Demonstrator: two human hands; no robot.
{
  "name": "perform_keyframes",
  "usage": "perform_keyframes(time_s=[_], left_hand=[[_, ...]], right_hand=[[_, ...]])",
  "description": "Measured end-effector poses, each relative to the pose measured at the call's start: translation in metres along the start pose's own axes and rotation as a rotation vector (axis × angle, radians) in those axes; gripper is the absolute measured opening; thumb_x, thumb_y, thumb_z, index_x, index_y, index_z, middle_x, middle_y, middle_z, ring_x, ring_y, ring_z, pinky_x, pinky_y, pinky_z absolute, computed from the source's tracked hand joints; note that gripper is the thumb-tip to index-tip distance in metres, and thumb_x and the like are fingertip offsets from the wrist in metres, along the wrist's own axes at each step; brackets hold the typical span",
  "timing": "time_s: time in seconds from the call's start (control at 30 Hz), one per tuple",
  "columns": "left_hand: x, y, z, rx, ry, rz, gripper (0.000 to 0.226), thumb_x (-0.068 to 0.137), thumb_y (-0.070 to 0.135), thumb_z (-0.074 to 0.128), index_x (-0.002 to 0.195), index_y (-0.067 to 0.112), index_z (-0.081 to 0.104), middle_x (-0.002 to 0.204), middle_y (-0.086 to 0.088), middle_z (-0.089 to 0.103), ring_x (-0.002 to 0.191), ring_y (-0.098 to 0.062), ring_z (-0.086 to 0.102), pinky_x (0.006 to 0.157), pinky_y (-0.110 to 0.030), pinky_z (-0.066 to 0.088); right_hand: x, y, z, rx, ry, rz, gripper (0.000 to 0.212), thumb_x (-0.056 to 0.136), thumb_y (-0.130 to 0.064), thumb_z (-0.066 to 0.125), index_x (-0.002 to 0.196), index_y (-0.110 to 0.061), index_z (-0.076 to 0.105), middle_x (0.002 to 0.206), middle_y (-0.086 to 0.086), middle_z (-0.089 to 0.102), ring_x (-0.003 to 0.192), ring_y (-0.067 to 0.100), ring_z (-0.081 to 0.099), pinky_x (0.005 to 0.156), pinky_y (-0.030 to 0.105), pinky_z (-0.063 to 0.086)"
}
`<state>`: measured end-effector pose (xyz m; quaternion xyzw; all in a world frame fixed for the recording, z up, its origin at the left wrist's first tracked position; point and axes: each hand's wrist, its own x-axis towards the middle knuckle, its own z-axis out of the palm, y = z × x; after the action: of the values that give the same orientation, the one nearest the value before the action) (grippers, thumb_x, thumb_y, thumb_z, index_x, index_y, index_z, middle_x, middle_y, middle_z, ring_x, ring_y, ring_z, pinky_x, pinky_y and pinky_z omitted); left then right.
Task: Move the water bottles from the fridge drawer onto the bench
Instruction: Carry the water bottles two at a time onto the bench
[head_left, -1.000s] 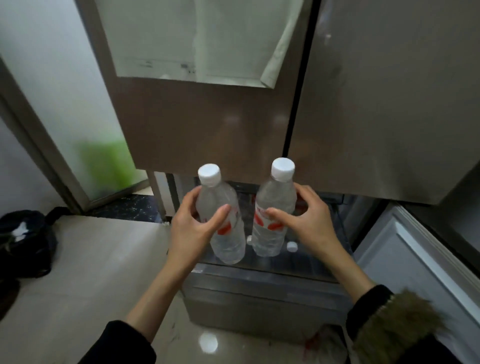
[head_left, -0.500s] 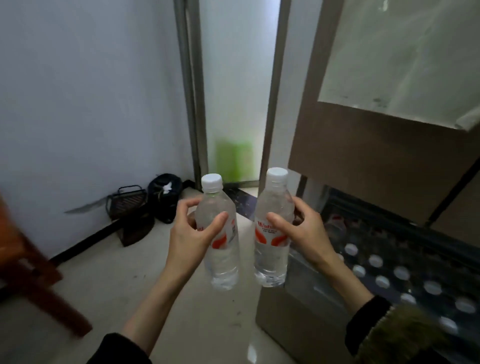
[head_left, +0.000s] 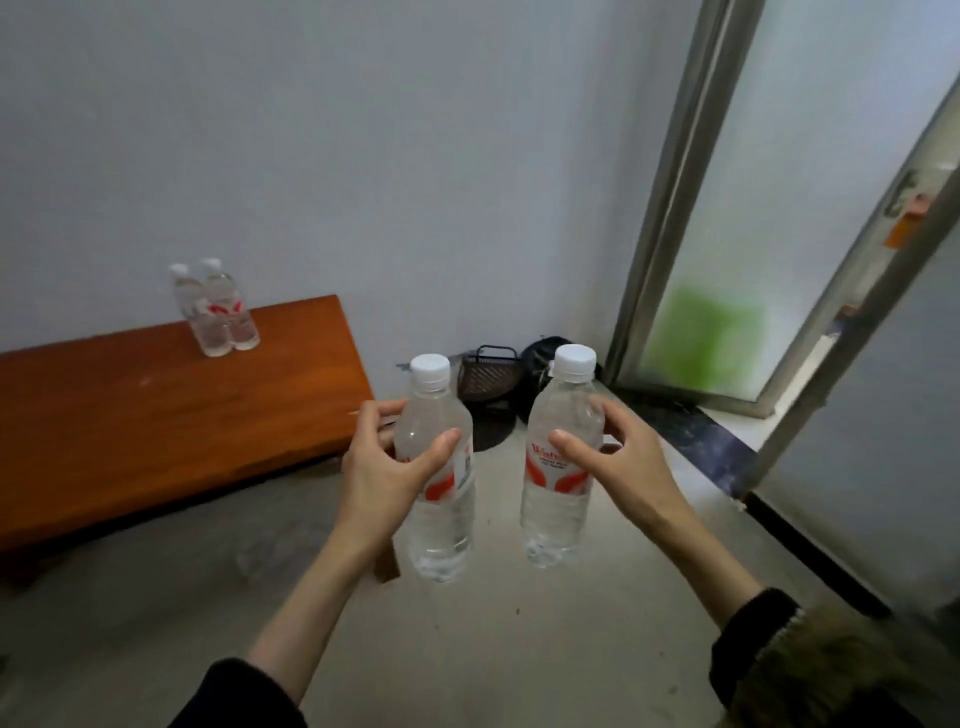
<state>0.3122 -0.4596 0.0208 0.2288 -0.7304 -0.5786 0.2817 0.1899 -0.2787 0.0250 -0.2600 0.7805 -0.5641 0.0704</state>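
Note:
My left hand (head_left: 387, 467) grips a clear water bottle (head_left: 441, 514) with a white cap and red label, held upright above the floor. My right hand (head_left: 623, 462) grips a second, matching bottle (head_left: 556, 504), also upright, just to the right of the first. A low orange-brown wooden bench (head_left: 156, 410) stands at the left against the wall. Two more water bottles (head_left: 215, 312) stand side by side near its back edge. The fridge drawer is out of view.
A dark wire basket (head_left: 491, 376) and a black bag (head_left: 543, 358) sit on the floor in the corner behind the held bottles. A frosted glass door with a metal frame (head_left: 670, 208) fills the right. The floor (head_left: 519, 623) is pale tile.
The view has swung left from the fridge to the bench and wall. Both hands still carry their bottles upright, and the fridge and its drawer have left the frame.

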Motion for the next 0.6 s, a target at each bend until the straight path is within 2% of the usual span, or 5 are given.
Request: perform_keyframes(time_s=[0.07,0.23,0.37,0.5,0.6], left_hand=[[0.02,-0.009,-0.037,0.01,0.046,-0.022,0.053,0.065,0.035,0.075,0.107,0.022,0.046,0.1,0.0,0.067,0.088,-0.013,0.067,0.074,-0.033,0.056],[0.065,-0.038,-0.111,0.051,0.199,-0.085,0.051,0.07,0.028,0.075,0.109,0.025,0.041,0.094,0.013,0.06,0.089,-0.009,0.062,0.07,-0.026,0.051],[0.099,-0.06,-0.154,0.08,0.301,-0.162,0.058,0.069,0.03,0.076,0.113,0.026,0.038,0.109,0.004,0.056,0.093,-0.013,0.059,0.071,-0.026,0.049],[0.142,-0.079,-0.193,0.13,0.337,-0.206,0.066,0.061,0.041,0.075,0.114,0.028,0.038,0.118,0.0,0.057,0.101,-0.017,0.059,0.078,-0.033,0.052],[0.178,-0.089,-0.216,0.17,0.368,-0.22,0.076,0.058,0.046,0.074,0.122,0.025,0.038,0.125,-0.006,0.058,0.105,-0.02,0.06,0.083,-0.035,0.053]], right_hand=[[0.024,-0.008,0.04,0.006,-0.058,-0.009,0.048,0.07,-0.042,0.073,0.113,-0.033,0.053,0.109,-0.012,0.06,0.099,0.004,0.058,0.079,0.022,0.048],[0.081,-0.022,0.128,0.005,-0.219,-0.03,0.056,0.071,-0.04,0.075,0.12,-0.024,0.055,0.114,-0.006,0.062,0.102,0.01,0.06,0.087,0.032,0.052],[0.124,-0.031,0.188,-0.001,-0.312,-0.081,0.048,0.072,-0.036,0.075,0.114,-0.026,0.055,0.111,-0.008,0.06,0.1,0.006,0.058,0.083,0.025,0.049],[0.172,-0.041,0.242,0.017,-0.387,-0.107,0.05,0.074,-0.033,0.073,0.119,-0.02,0.056,0.112,-0.004,0.062,0.101,0.009,0.058,0.089,0.032,0.05],[0.206,-0.046,0.276,0.01,-0.428,-0.129,0.047,0.076,-0.028,0.073,0.119,-0.02,0.056,0.108,-0.008,0.058,0.095,0.003,0.054,0.085,0.025,0.047]])
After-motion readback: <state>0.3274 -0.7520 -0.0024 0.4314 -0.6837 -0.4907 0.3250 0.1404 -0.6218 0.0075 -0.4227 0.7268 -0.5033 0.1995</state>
